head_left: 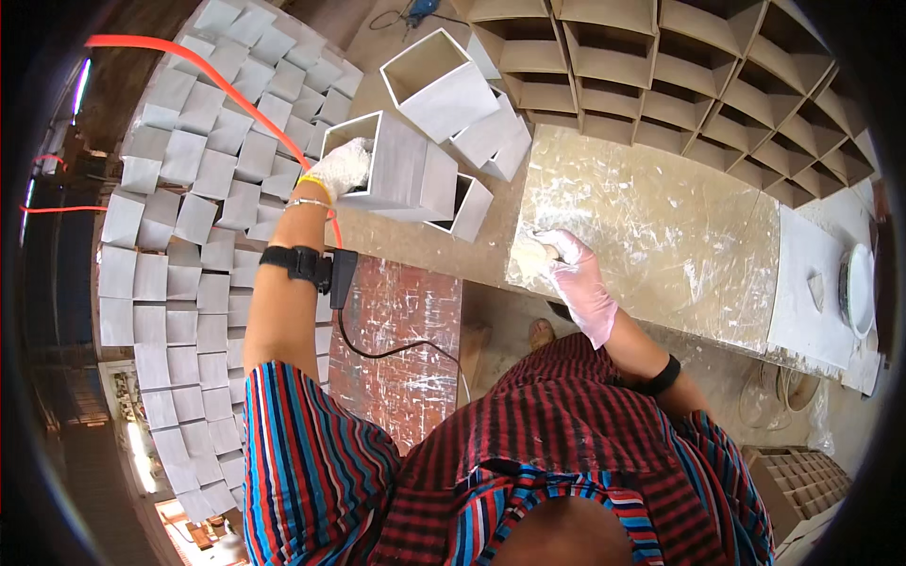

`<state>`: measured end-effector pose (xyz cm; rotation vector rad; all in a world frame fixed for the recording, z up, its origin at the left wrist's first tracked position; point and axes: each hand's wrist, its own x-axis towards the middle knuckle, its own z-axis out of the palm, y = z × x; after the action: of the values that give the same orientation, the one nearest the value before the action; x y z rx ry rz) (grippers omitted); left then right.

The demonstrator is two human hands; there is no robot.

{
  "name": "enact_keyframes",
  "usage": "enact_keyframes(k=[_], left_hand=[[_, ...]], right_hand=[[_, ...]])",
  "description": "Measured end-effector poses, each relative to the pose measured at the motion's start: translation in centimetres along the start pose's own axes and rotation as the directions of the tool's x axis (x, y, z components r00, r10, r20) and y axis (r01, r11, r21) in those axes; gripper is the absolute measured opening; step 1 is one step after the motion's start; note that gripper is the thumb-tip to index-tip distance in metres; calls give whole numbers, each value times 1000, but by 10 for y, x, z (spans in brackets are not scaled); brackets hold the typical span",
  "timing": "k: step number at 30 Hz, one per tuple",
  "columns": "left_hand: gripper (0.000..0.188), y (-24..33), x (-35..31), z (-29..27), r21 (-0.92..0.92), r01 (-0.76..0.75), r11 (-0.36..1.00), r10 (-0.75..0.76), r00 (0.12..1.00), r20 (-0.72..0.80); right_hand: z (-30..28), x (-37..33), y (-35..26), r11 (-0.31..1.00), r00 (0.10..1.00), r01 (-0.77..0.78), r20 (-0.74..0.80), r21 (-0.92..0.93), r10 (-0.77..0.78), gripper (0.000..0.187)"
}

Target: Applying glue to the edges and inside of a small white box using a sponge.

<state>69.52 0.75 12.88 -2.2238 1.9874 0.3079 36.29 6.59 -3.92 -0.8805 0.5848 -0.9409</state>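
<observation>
My left hand (pixel 342 170), in a white knit glove, is at the open end of a pale grey box (pixel 401 170). Its fingers reach inside and close on the wall, partly hidden. Behind that box, more grey boxes (pixel 444 99) lean and stack together, some with open ends up. My right hand (pixel 578 274) wears a thin pink glove smeared with white. Over the front left of a white-streaked board (pixel 651 236), its fingers are closed around a small cream-coloured lump (pixel 534 255), whose kind I cannot make out.
Rows of grey boxes (pixel 189 208) fill the left side. An orange hose (pixel 217 75) passes over them to my left wrist. A large brown compartment rack (pixel 661 71) stands at the back right. A white bowl (pixel 859 291) sits at far right; a scuffed red board (pixel 401 340) lies nearer.
</observation>
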Motion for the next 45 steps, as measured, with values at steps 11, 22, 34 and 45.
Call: enact_keyframes(k=[11,22,34,45], left_hand=[[39,-32,-70,43,-310,-180,933,70,940,-334],[52,65,-120,79,-724,-117,-680,-165,986,-5],[59,117,-89,97,-590,-152,-793,-132,988,-77],[58,145,-85,91,-565,-144,-813,-23,976,-215]], right_hand=[[55,54,-25,995,992,94,84,-40,-90,28],[105,73,-111,864,845,481,340,-151,-412,32],[52,-5,-142,245,574,805,814,-541,-92,39],[53,11,-180,146,605,795,752,-588,-261,37]])
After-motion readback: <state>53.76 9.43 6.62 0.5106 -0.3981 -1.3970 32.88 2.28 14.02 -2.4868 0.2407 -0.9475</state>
